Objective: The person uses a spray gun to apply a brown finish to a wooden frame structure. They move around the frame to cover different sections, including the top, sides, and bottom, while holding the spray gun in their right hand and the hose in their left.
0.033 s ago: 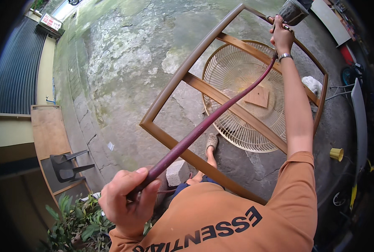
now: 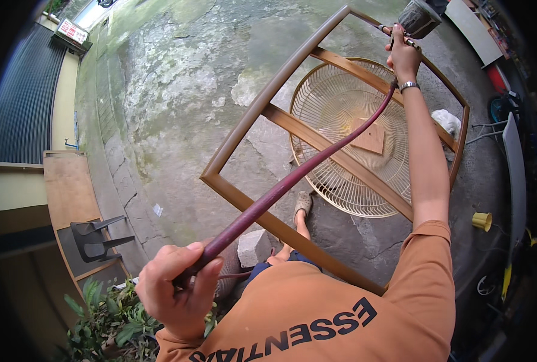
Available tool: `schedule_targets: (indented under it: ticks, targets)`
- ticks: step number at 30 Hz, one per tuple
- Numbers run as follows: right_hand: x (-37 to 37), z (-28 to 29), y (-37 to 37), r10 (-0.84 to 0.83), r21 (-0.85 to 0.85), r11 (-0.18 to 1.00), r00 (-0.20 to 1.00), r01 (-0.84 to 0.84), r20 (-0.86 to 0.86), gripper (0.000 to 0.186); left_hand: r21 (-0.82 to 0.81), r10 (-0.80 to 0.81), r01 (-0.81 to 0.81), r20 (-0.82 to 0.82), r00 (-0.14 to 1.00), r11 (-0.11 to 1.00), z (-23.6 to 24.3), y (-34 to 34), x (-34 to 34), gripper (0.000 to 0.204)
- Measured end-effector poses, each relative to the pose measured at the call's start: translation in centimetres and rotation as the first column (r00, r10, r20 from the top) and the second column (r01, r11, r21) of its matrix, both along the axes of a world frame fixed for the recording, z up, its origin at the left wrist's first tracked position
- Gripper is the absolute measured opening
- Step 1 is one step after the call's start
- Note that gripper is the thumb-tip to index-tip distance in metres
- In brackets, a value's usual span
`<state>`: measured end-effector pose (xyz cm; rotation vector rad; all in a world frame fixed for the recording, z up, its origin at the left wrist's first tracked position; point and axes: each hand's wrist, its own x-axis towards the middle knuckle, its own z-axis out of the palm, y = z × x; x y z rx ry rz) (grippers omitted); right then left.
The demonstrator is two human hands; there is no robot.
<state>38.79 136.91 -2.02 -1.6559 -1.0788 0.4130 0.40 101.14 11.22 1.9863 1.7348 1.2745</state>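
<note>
At the far right, my right hand (image 2: 404, 59) grips a spray gun (image 2: 410, 41) with a grey cup (image 2: 420, 19) on it. A maroon hose (image 2: 292, 178) runs from below the gun's handle back toward me. Near the lower left, my left hand (image 2: 175, 283) is closed around this hose, thumb along its top. Beneath the hose lies a brown wooden frame (image 2: 244, 130) with two lighter crossbars (image 2: 307, 133). The frame rests over a round, gold wire fan-like grille (image 2: 325, 90) with a square wooden piece (image 2: 368, 139) at its middle. The gun is close to the frame's far right corner; its nozzle is hard to make out.
A concrete block (image 2: 254, 248) sits by my leg. Leafy plants (image 2: 123, 320) grow at lower left, near a dark plastic chair (image 2: 93, 242) and a wooden panel (image 2: 72, 187). To the right are a yellow bucket (image 2: 482, 221), a white bundle (image 2: 446, 123) and a grey board (image 2: 515, 181).
My left hand has shifted slightly left with the hose. My right hand and the spray gun have moved a touch to the left. Frame and grille look the same.
</note>
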Motion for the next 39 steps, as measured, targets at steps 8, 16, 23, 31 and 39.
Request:
schedule_targets:
  ticks: [8,16,23,31,39]
  targets:
    - [-4.2,2.5,-9.3,0.245,0.034,0.969,0.962,-0.243,-0.118,0.037,0.156,0.071,-0.067,-0.017,0.997,0.986,1.2,-4.2,-6.3,0.04]
    - [-8.1,4.1,-18.7,0.378,-0.038,0.921,0.911,-0.389,-0.163,0.039,0.282,0.054,-0.052,0.001,0.999,0.958,0.2,-7.4,-11.5,0.036]
    - [-11.6,5.7,-24.9,0.476,-0.06,0.865,0.851,-0.499,-0.221,0.032,0.424,0.165,-0.106,-0.106,0.981,0.899,-0.1,-8.5,-13.2,0.056]
    - [-14.8,6.1,-30.2,0.582,-0.11,0.775,0.771,-0.622,-0.257,0.029,0.402,0.18,-0.116,-0.123,0.976,0.908,-0.2,-11.3,-15.2,0.052]
    - [-17.3,7.0,-33.3,0.738,-0.114,0.616,0.622,-0.779,-0.261,0.027,0.406,0.115,-0.054,-0.127,0.985,0.912,-0.1,-12.6,-16.5,0.059]
